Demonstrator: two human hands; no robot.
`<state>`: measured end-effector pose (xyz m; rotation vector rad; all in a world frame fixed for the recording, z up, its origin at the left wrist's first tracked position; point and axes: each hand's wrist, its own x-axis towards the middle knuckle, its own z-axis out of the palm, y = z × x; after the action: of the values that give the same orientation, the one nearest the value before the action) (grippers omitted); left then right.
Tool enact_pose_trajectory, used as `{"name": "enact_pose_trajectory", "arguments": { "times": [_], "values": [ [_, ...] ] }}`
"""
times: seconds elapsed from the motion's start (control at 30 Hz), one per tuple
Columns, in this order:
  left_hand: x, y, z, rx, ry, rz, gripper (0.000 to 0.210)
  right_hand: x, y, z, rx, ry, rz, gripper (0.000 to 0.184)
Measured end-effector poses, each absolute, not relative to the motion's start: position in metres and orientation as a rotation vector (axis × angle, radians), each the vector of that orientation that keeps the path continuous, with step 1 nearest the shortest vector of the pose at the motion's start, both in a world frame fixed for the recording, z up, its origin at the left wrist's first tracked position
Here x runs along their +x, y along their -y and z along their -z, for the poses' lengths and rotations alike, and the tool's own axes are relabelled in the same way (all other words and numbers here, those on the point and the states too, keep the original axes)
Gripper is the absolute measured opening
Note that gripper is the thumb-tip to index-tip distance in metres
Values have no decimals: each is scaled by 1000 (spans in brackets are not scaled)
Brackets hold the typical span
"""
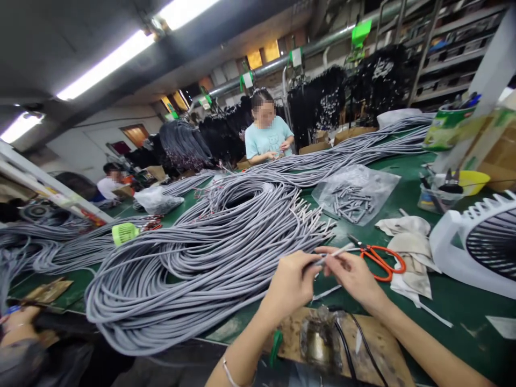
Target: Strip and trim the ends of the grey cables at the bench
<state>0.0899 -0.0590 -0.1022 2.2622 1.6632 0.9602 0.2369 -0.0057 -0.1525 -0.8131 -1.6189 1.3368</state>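
My left hand [296, 277] is closed around a grey cable near its end, at the right tips of a big coil of grey cables [193, 258]. Close beside it, my right hand [349, 271] pinches the same cable's pale end [341, 251], which points up to the right. Just beyond my right fingers lie orange-handled scissors [382, 262], partly resting on a crumpled whitish cloth [411, 258]. Below both hands, a small metal pot [320, 336] stands on a stained brown board [379, 344], with black cords running beside it.
A clear plastic bag [355, 193] of short grey pieces lies behind the hands. At right stand a white fan [475, 242] and a tub of tools [439, 191]. Across the green table [463, 301] sits a co-worker [268, 131]; another person's hand [20, 317] shows at lower left.
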Motion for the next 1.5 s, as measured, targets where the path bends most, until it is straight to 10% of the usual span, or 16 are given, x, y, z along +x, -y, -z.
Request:
{"name": "enact_pose_trajectory", "arguments": {
  "times": [0.33, 1.5],
  "values": [
    [103, 43, 129, 2116, -1629, -1119, 21, 244, -6, 148, -940, 977, -1414, 39],
    [104, 50, 131, 1886, -1649, -1440, 17, 234, 20, 147, -1022, 1874, -324, 27]
  ]
}}
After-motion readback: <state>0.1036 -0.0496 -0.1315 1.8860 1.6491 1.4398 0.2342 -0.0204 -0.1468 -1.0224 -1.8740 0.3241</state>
